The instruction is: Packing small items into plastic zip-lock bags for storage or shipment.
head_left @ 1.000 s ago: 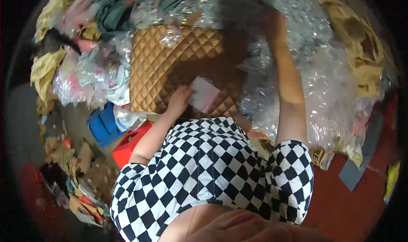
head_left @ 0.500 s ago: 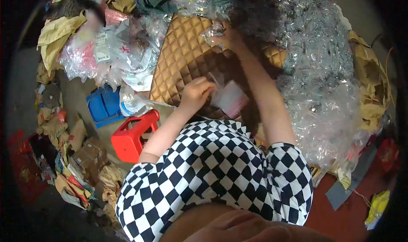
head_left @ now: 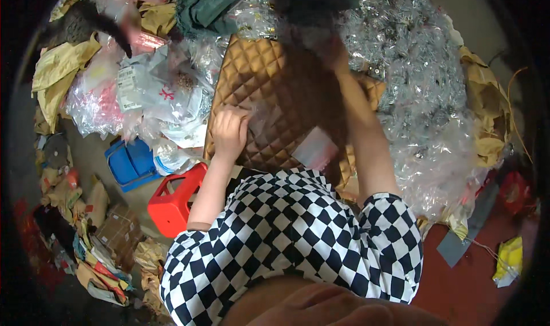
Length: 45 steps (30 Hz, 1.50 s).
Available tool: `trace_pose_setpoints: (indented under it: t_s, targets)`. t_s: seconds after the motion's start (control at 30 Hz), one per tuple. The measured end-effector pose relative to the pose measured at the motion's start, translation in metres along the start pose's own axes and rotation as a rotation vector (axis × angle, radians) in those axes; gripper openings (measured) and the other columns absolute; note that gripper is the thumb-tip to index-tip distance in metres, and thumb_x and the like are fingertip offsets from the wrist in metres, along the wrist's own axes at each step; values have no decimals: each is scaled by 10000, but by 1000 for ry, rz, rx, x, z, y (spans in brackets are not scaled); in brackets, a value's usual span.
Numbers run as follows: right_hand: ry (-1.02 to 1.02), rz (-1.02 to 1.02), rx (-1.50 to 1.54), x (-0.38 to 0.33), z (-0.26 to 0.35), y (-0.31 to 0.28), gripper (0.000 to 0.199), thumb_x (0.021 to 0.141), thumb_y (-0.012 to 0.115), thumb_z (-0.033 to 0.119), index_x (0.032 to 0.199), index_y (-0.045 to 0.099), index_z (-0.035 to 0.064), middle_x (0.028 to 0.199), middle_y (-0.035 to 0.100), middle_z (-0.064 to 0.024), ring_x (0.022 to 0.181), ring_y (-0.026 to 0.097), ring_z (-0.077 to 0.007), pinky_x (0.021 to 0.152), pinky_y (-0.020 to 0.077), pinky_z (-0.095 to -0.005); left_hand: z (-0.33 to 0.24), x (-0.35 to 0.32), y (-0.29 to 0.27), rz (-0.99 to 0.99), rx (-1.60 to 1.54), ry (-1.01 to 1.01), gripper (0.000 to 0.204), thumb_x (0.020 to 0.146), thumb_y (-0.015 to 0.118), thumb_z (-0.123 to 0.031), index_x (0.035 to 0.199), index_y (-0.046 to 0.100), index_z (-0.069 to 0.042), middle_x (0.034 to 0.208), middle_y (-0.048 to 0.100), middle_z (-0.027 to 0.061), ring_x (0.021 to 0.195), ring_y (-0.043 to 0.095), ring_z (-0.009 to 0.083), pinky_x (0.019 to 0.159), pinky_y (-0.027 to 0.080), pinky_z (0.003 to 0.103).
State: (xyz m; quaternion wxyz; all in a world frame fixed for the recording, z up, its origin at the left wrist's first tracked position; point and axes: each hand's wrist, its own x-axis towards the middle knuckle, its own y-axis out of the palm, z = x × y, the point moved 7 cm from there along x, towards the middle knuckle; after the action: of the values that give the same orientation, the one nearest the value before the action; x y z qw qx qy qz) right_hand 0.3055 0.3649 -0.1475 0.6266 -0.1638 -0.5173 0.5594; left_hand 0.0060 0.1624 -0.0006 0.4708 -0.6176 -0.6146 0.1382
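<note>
My left hand (head_left: 230,132) is closed, with its fingertips on the edge of a small clear plastic bag (head_left: 264,124). Beneath that bag lies a brown quilted cushion surface (head_left: 246,68). A stack of small clear bags (head_left: 315,149) with a pinkish end rests at the cushion's near edge, close to my body. Stretched across the far right part of the cushion, my right hand (head_left: 331,52) is in deep shadow. Its fingers are blurred and partly hidden at a dark shape (head_left: 312,8), so what they hold does not show.
A big heap of clear packets with silvery contents (head_left: 412,97) rises on the right. Plastic wrapping (head_left: 154,85) piles up at left. A red stool (head_left: 175,203) and a blue plastic stool (head_left: 132,163) stand left of me. Cardboard and paper (head_left: 118,228) lie farther left.
My left hand has moved left with the clear bag, away from the stack. My right hand has shifted right and into the shadow, away from a clear packet it was at.
</note>
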Motion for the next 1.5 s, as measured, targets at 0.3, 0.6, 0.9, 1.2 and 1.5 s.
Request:
trace_pose_setpoints:
  t_s: [0.3,0.6,0.9,1.2,1.5]
  targets:
    - [80,123,-381,40,-76,25,293,879,625,209,1121,639,43,1017,696,-164,911,671,-319,779,556,-409,45,7,32,60,-217,-410,227,741,758,-100,933,646,-52,843,615,111,860,606,318,756,480,402]
    - [749,-20,1081,-88,1,-155,215,880,603,121,1064,648,20,1102,664,-75,956,648,-234,810,504,-327,33,-13,22,161,321,-37,192,817,684,-183,965,624,-78,953,555,142,1042,495,358,1015,328,504]
    - [1227,-125,1633,-212,75,-180,378,911,584,160,1265,519,46,1085,665,-90,921,657,-227,658,549,-367,-10,-16,39,441,-94,-373,434,819,665,-87,1239,621,-185,948,650,137,929,618,303,863,463,450]
    - [815,215,1134,-155,174,-216,378,815,685,102,1176,632,3,1135,654,-68,966,632,-152,840,504,-290,-119,-28,32,540,-389,158,249,761,626,20,969,710,-90,1259,537,151,1184,494,334,962,440,376]
    - [5,917,-352,-169,226,-192,249,778,661,238,1014,718,184,1053,629,-139,921,653,-350,789,538,-419,-152,-69,64,604,-325,402,257,714,655,2,942,709,-106,1306,499,177,1216,452,388,997,417,435]
